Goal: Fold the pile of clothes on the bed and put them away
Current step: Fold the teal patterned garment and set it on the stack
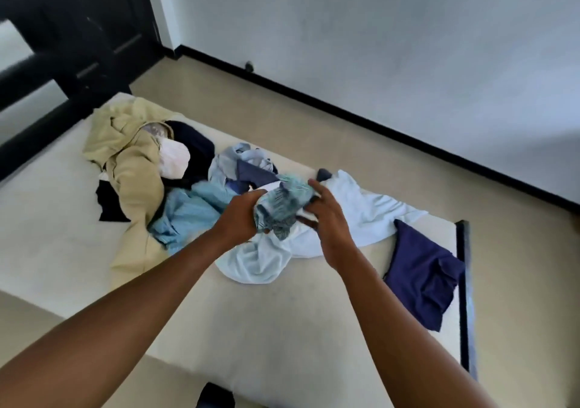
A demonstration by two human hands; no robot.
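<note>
Both forearms reach forward, left hand (240, 216) and right hand (328, 219) gripping patterned garment (282, 208).

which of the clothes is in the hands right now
The bunched blue-green patterned garment, gripped by the left hand and right hand; the other clothes lie on the bed.

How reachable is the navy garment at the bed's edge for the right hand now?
Probably yes: the navy garment lies uncovered beside that arm, but the right hand first must release the patterned cloth.
</note>
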